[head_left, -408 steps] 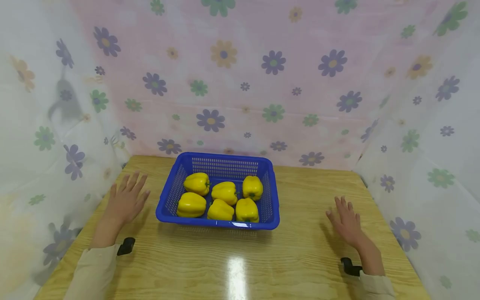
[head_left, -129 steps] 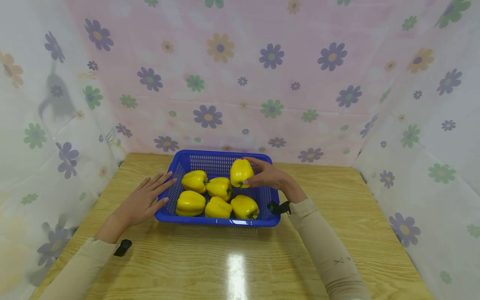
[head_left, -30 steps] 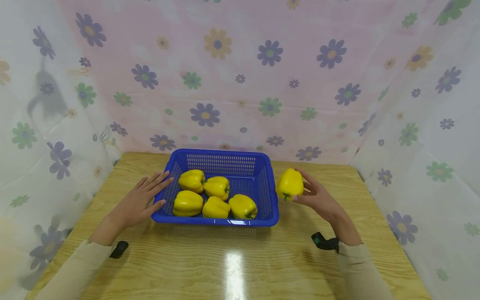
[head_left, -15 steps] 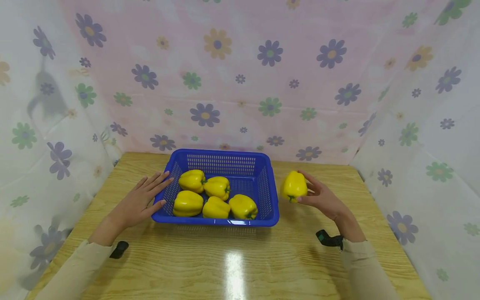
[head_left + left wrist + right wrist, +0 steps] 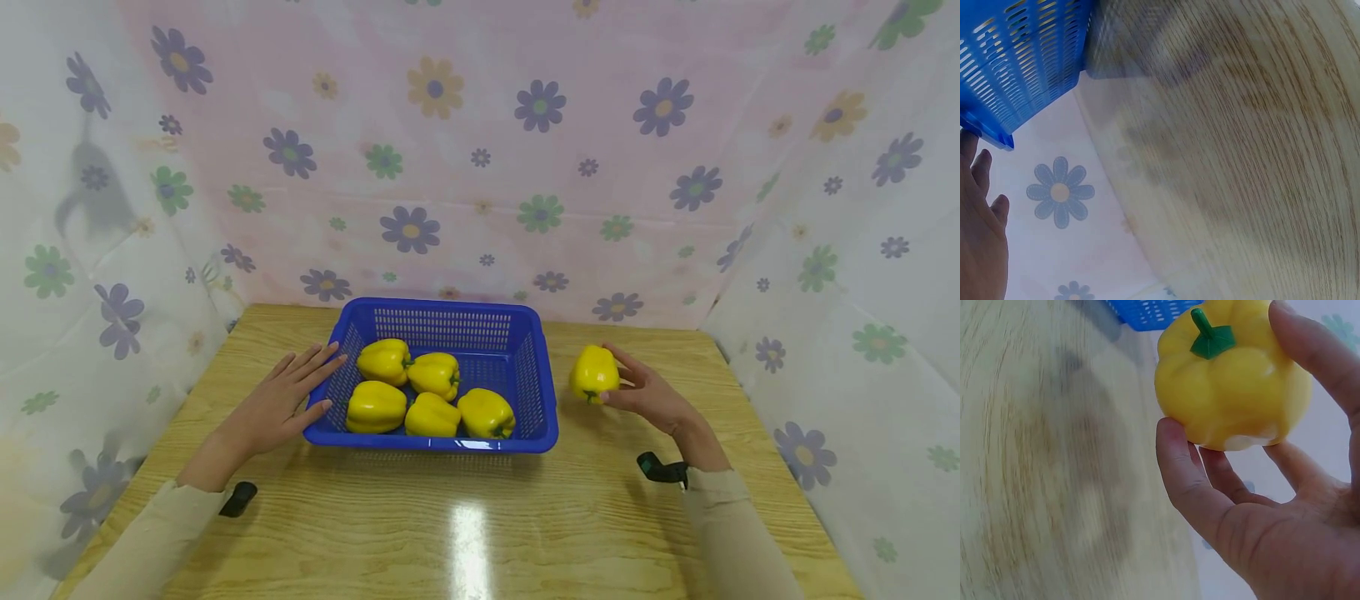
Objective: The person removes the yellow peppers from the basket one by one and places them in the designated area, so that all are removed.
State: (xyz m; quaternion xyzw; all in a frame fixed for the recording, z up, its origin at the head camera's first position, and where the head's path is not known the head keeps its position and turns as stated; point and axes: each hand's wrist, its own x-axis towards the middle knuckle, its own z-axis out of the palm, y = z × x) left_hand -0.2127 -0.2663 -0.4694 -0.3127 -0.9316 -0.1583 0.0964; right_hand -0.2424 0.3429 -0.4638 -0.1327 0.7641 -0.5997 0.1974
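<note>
Between thumb and fingers my right hand grips a yellow bell pepper to the right of the blue plastic basket. In the right wrist view this pepper shows a green stem, with fingertips pressed on its sides. My left hand lies with straight fingers over the basket's left rim; in the left wrist view, the left hand has a fingertip at the rim's edge. Several yellow bell peppers lie in the basket, among them a front-right pepper and a back-left pepper.
The basket stands toward the back of a wooden table. Flower-printed sheeting closes off the back and both sides. Dark wrist-worn cameras stick out at each wrist, such as the right one.
Earlier, my right hand lifted the pepper out of the basket's back-right part. Over the last second it has shifted slightly right with the pepper. The left hand stays on the rim.
</note>
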